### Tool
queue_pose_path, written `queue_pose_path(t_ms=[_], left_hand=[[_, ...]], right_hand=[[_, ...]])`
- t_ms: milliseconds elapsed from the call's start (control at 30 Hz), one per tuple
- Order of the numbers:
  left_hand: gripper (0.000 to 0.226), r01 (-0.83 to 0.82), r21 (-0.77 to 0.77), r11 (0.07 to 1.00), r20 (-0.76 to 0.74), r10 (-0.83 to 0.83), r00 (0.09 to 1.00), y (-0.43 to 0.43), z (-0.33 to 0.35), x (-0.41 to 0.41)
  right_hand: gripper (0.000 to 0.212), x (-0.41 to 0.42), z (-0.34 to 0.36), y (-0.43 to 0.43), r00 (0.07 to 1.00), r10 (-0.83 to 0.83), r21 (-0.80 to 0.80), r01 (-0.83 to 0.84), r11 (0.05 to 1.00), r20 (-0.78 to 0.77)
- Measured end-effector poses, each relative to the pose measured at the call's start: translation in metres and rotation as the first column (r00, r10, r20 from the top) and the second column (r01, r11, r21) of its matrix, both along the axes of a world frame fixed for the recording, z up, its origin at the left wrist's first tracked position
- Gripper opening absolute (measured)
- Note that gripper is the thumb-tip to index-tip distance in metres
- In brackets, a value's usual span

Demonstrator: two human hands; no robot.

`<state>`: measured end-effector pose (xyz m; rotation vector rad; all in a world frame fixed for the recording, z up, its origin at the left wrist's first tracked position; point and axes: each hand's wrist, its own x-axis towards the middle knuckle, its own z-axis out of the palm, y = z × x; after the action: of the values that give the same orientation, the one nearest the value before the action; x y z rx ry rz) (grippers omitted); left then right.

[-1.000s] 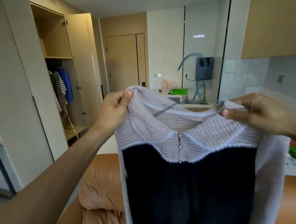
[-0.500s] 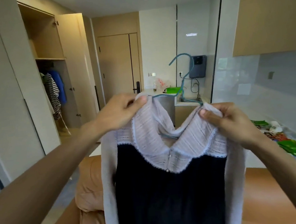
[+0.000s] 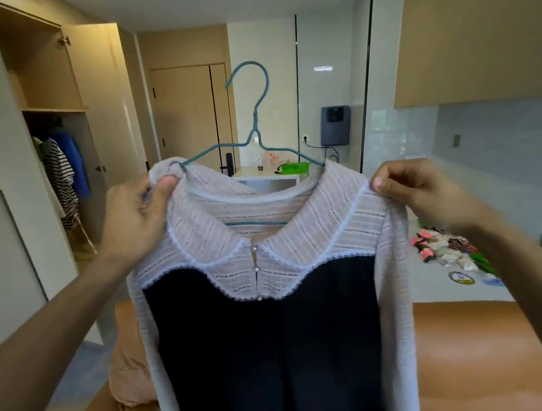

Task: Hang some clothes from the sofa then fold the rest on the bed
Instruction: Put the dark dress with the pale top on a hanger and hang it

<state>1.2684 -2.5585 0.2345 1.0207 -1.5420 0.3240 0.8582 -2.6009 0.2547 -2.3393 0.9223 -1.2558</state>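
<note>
I hold up a top (image 3: 266,345) with a dark body, a pale lace collar and pale sleeves, facing me. A teal wire hanger (image 3: 256,117) sits inside its neck, the hook standing upright above the collar. My left hand (image 3: 138,218) grips the top's left shoulder together with the hanger's end. My right hand (image 3: 417,188) pinches the right shoulder's edge. The brown leather sofa (image 3: 482,350) lies below and behind the garment, with a peach garment (image 3: 129,368) heaped on it at the left.
An open wardrobe (image 3: 51,104) at the left holds a striped shirt (image 3: 60,182) and a blue shirt (image 3: 71,158) on its rail. A white counter (image 3: 449,284) at the right carries several packets. A closed door (image 3: 188,114) stands at the far end.
The hanger has risen so its hook stands clear above the collar. My hands have spread apart, pulling the shoulders out over the hanger's ends.
</note>
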Motion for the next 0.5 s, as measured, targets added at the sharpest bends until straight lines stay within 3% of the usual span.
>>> queue_pose_path(t_ms=[100, 233, 367, 433, 500], left_hand=[[0.053, -0.045, 0.000, 0.999, -0.040, 0.045, 0.998, -0.005, -0.004, 0.007], [0.060, -0.045, 0.018, 0.999, -0.086, 0.047, 0.995, -0.008, -0.005, 0.018], [0.049, -0.057, -0.017, 0.998, -0.138, 0.054, 0.989, 0.001, 0.003, 0.021], [0.049, -0.053, -0.021, 0.998, -0.130, 0.049, 0.990, 0.004, 0.005, 0.019], [0.049, -0.023, -0.008, 1.000, -0.129, 0.021, 0.991, 0.006, 0.005, 0.013]], right_hand=[[0.031, -0.002, -0.002, -0.002, 0.997, -0.063, -0.019, 0.062, 0.998, -0.050], [0.043, -0.010, 0.002, 0.003, 0.992, -0.103, -0.008, 0.103, 0.995, -0.067], [0.069, -0.020, 0.014, 0.012, 0.991, -0.134, -0.048, 0.133, 0.990, -0.029], [0.060, -0.018, 0.018, 0.012, 0.981, -0.156, -0.071, 0.149, 0.986, -0.118], [0.046, -0.004, 0.026, 0.014, 0.981, -0.157, -0.104, 0.145, 0.984, -0.113]])
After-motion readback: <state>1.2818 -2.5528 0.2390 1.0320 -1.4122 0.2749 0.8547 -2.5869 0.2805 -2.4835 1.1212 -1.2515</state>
